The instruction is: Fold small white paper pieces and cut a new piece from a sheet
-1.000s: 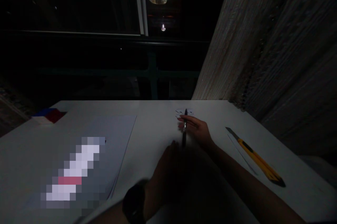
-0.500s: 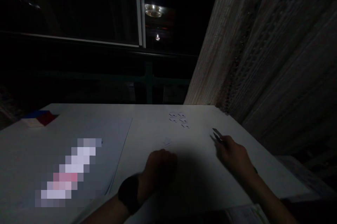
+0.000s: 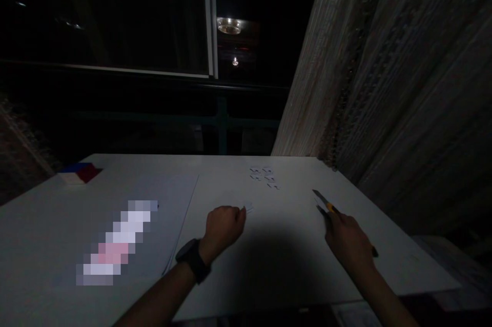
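In dim light my left hand (image 3: 223, 225), with a dark watch on its wrist, rests on the white table (image 3: 284, 245) with its fingers curled. Its fingertips pinch a small paper piece (image 3: 249, 208) that lies on the table. My right hand (image 3: 346, 239) lies closed over a yellow utility knife (image 3: 329, 207). The knife's blade points away from me, and its dark end shows behind my hand. A thin dark tip, perhaps a pen, sticks out beside the blade. Several small paper cut-outs (image 3: 265, 176) lie farther back, between my hands.
A large white sheet (image 3: 161, 199) covers the table's left half. A red and blue block (image 3: 80, 172) sits at the far left corner. A curtain (image 3: 384, 86) hangs close on the right, and a dark window (image 3: 115, 35) is behind the table.
My right hand moved from the cut-outs, where it held a pen, to the knife on the right. My left hand slid forward to the small paper piece.
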Tool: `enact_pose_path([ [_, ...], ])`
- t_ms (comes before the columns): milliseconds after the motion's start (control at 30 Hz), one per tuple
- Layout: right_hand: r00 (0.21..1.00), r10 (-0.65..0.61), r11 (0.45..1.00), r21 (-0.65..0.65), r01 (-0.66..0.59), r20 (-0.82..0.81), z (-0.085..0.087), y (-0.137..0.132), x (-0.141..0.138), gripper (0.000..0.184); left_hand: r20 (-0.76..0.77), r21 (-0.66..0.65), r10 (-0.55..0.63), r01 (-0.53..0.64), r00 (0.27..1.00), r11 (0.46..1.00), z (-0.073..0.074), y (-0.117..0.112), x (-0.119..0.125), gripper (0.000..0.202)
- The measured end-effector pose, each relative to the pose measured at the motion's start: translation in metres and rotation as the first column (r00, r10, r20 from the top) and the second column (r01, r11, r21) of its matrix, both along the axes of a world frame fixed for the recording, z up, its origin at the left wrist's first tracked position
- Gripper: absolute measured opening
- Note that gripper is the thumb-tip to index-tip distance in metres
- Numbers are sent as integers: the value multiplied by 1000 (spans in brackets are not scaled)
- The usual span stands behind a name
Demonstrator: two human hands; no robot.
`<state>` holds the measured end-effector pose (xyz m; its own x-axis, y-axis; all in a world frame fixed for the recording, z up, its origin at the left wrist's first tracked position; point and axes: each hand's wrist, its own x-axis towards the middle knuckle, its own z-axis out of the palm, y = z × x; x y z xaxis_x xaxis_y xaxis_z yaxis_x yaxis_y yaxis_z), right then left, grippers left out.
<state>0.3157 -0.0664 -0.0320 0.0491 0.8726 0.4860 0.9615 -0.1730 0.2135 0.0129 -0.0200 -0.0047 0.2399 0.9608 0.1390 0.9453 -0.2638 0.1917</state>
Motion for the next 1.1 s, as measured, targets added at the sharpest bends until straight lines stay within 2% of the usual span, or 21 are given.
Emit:
enact_pose_path([
  [367, 998, -17, 1000, 24, 19, -55, -5, -1, 1, 24, -4, -26, 38, -38, 999, 999, 3, 1, 3, 67],
  [567, 997, 28, 999, 43, -25, -72, -8, 1, 5, 26, -9, -7, -2, 2, 1000, 1000, 0, 2, 2, 64],
  [800, 995, 38, 998, 51, -34, -88, -8, 0, 6, 26, -25, -60, 35, -36, 999, 998, 5, 1, 4, 57],
  [1100, 992, 73, 995, 73, -65, -106, -11, 1, 11, 25, -37, -76, 1, -3, 999, 997, 0, 4, -2, 45],
])
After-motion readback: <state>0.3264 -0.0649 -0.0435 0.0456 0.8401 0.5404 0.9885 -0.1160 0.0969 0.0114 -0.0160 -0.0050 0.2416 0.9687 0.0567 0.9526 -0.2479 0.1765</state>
